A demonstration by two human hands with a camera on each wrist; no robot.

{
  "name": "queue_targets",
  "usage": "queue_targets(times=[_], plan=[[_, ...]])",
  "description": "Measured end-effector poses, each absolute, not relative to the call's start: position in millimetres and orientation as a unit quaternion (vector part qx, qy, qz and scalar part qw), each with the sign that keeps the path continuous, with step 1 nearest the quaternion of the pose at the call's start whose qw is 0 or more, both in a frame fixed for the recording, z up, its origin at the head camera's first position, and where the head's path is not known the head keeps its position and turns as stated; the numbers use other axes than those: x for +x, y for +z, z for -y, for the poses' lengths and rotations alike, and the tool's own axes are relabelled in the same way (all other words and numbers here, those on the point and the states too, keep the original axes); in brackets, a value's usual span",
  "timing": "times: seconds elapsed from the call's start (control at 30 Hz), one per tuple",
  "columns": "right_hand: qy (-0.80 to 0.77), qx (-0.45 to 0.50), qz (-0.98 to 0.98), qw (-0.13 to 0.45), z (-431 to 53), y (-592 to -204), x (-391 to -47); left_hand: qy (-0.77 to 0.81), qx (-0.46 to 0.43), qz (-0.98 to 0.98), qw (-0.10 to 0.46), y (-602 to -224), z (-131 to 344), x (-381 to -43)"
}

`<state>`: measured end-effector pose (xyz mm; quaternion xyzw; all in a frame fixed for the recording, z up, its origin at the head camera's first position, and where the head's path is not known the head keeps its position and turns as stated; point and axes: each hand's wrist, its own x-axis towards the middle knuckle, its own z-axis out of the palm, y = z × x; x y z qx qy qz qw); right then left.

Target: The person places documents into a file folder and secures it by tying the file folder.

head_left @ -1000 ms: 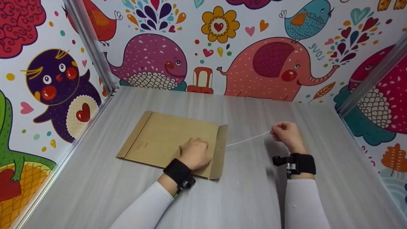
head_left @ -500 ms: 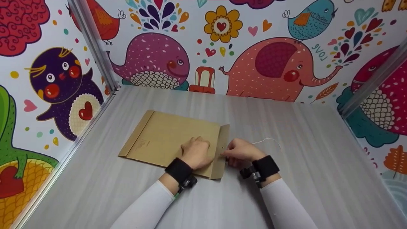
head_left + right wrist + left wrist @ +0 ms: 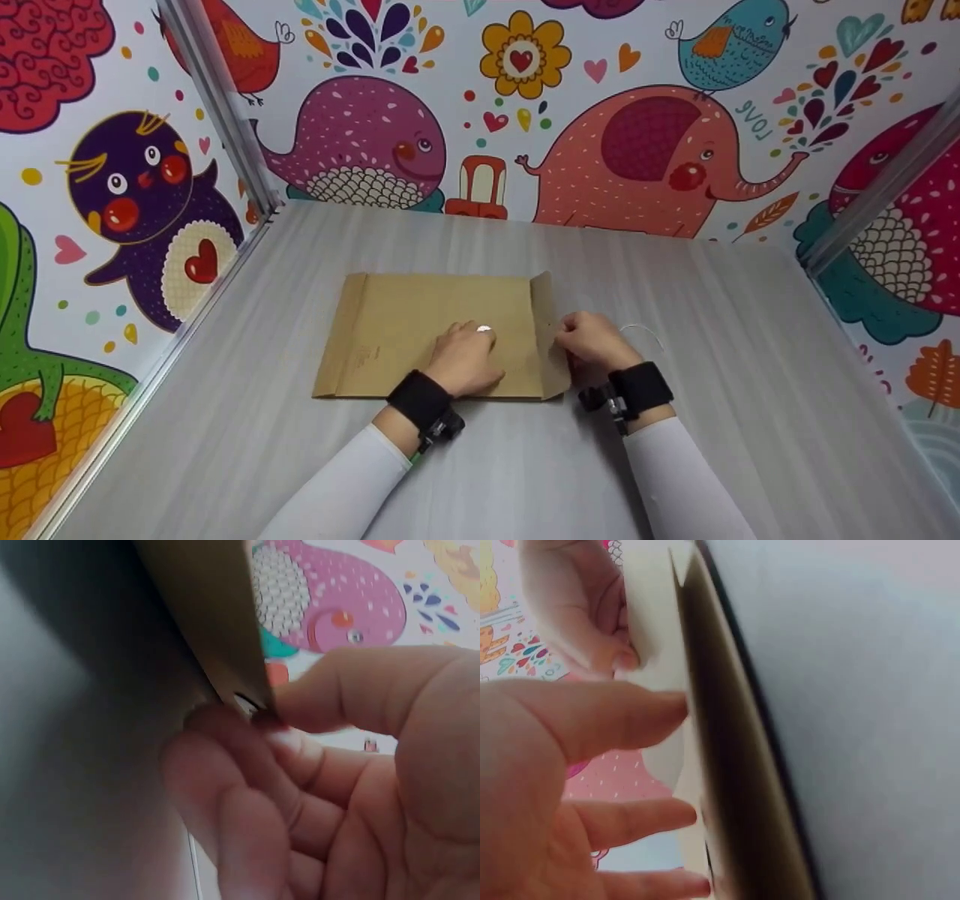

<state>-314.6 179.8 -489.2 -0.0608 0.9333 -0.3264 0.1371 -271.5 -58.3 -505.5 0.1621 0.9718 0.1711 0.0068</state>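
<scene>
A flat brown kraft paper envelope (image 3: 397,322) lies on the table, with folded strips along both short ends. My left hand (image 3: 466,360) presses on its right half. In the left wrist view the thumb and extended fingertips touch the paper, beside the envelope's dark, slightly gaping edge (image 3: 727,727). A small shiny white spot (image 3: 484,328) shows by the fingertips. My right hand (image 3: 598,343) pinches the raised right end flap (image 3: 551,364) between thumb and fingers, plain in the right wrist view. A thin white string (image 3: 643,328) emerges behind the right hand and curls on the table.
The grey wood-grain table (image 3: 750,390) runs around the envelope on all sides. Metal rails (image 3: 225,112) and walls printed with cartoon animals (image 3: 637,165) enclose its back and sides.
The right hand came left from holding the string out taut to the flap, leaving the string slack. The envelope has since turned, its right end moving away from me and its left end nearer.
</scene>
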Motion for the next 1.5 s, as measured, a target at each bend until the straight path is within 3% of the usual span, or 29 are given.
queue_targets(times=[0.47,0.77,0.87,1.07,1.2,1.5], plan=[[-0.286,0.029,-0.956,0.059,-251,-490,-329,0.098,0.033,-0.994,0.023,-501,93,-290],[-0.353,0.044,-0.915,0.189,-255,-484,-326,0.049,0.101,-0.993,0.040,-494,95,-287],[-0.343,0.018,-0.924,0.164,-257,-487,-328,0.040,0.107,-0.992,0.057,-487,92,-283],[-0.291,0.017,-0.956,0.037,-256,-494,-332,0.055,0.132,-0.986,0.081,-475,82,-269],[-0.289,0.015,-0.957,0.000,-251,-496,-335,0.065,0.143,-0.984,0.088,-469,76,-262],[-0.320,-0.034,-0.945,0.065,-240,-497,-333,0.071,0.198,-0.974,0.082,-471,70,-258]])
